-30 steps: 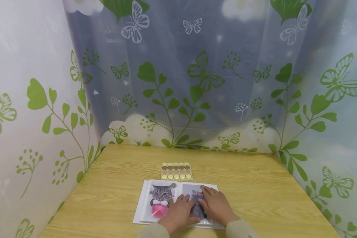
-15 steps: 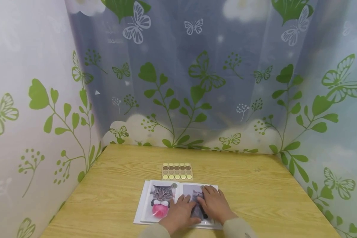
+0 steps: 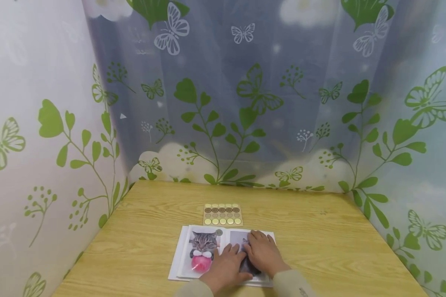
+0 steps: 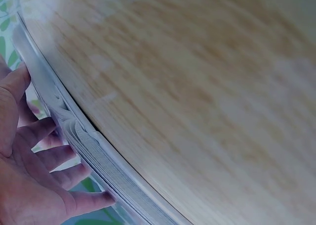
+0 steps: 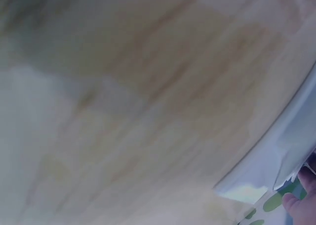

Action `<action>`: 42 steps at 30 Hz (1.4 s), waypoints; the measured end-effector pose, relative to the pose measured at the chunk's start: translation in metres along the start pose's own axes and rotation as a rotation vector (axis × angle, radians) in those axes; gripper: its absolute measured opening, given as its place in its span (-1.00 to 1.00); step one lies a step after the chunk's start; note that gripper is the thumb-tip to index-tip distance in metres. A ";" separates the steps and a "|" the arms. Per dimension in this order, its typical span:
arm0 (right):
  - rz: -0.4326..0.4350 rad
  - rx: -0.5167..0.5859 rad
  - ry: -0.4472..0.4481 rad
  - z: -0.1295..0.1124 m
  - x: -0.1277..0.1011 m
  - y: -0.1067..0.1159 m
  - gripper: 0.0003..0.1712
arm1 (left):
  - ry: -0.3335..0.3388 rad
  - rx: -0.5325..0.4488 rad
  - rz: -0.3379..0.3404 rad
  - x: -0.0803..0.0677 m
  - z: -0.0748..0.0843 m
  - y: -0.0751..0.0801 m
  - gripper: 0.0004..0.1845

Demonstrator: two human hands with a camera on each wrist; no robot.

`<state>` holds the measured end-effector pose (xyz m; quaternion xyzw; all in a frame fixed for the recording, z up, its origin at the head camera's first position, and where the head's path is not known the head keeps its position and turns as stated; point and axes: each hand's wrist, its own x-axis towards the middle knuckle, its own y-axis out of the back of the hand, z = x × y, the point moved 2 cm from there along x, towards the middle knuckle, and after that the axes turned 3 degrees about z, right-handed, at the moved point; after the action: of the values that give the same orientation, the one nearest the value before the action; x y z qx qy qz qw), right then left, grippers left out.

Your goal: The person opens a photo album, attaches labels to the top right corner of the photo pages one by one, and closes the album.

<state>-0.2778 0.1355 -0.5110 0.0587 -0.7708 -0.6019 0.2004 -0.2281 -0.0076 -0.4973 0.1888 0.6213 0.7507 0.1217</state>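
Observation:
A photo album point(image 3: 175, 258) lies spread on the table, its left page showing a cat picture point(image 3: 204, 243) with a pink ball shape. My left hand point(image 3: 226, 266) rests on the album near the fold and the lower part of the right page, fingers spread. Seen from the left wrist, that hand point(image 4: 44, 170) touches the album's upper side above a stack of pages point(image 4: 98, 151). My right hand point(image 3: 265, 252) lies flat over the right page, covering much of another cat picture point(image 3: 248, 266). The right wrist view catches only part of the right hand point(image 5: 307, 200) beside the album corner point(image 5: 247, 188).
Just beyond the album is a sheet of round stickers point(image 3: 223, 215) in gold and brown rows. A round grey sticker point(image 3: 219, 232) sits at the left page's top corner. Patterned curtains point(image 3: 223, 103) enclose the wooden table point(image 3: 134, 231) at the back and sides.
My right hand has slid a little left across the right page, and its fingers now cover the page's top spot. My left hand stays almost still.

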 end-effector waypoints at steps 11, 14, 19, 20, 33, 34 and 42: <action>0.068 -0.033 0.046 -0.003 -0.006 0.000 -0.54 | -0.004 0.009 0.012 -0.001 0.000 -0.002 -0.23; 0.083 -0.047 0.063 -0.003 -0.010 0.001 -0.56 | -0.003 0.003 0.014 0.000 0.000 -0.002 -0.23; 0.070 -0.065 0.102 -0.003 -0.014 0.002 -0.58 | -0.003 0.006 0.020 0.000 -0.001 -0.003 -0.24; 0.065 -0.067 0.109 -0.003 -0.015 0.002 -0.57 | -0.004 0.007 0.021 0.000 -0.001 -0.003 -0.24; 0.091 -0.073 0.101 -0.001 -0.022 0.004 -0.60 | -0.006 0.018 0.031 -0.001 0.000 -0.003 -0.26; 0.090 -0.071 0.092 -0.001 -0.022 0.004 -0.60 | -0.006 0.020 0.028 -0.001 0.000 -0.003 -0.25; 0.080 -0.061 0.015 0.006 -0.023 0.005 -0.57 | -0.011 0.024 0.024 -0.001 0.000 0.000 -0.23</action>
<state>-0.2585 0.1493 -0.5126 0.0263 -0.7521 -0.6163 0.2320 -0.2269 -0.0079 -0.4978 0.2017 0.6274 0.7435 0.1138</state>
